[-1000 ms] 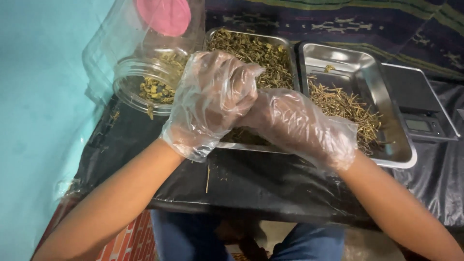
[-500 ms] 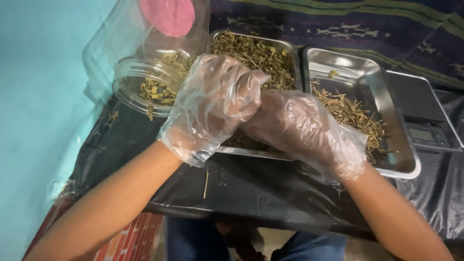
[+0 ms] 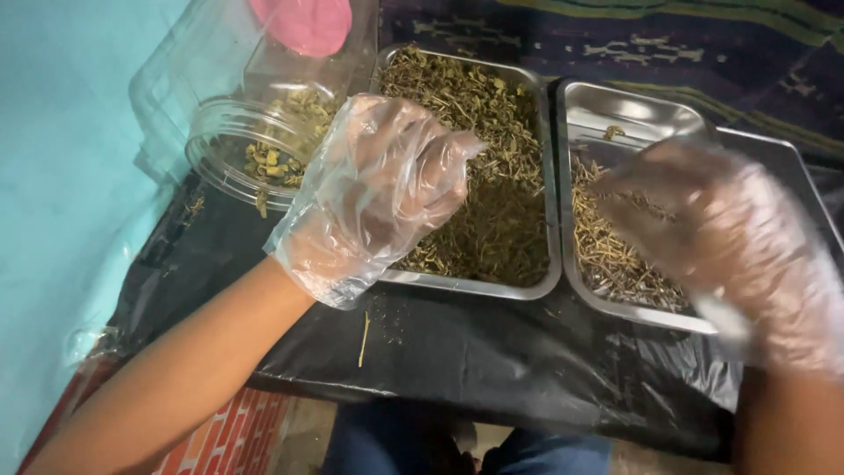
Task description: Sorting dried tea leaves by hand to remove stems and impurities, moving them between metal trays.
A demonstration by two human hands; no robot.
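A person in clear plastic gloves sorts dried herbs on a black-covered bench. The left hand (image 3: pixel 374 189), loosely curled, seems to pinch herbs over the full steel tray (image 3: pixel 479 176). The right hand (image 3: pixel 730 229), blurred with fingers spread, hovers above the stem tray (image 3: pixel 615 255).

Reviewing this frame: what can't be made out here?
- Head view: right hand is motion-blurred; whether it holds anything is unclear.
- Left hand curls shut; its glove hides any contents.
- The right tray is partly covered by the right hand.
- The tipped jar is cut off by the top edge.
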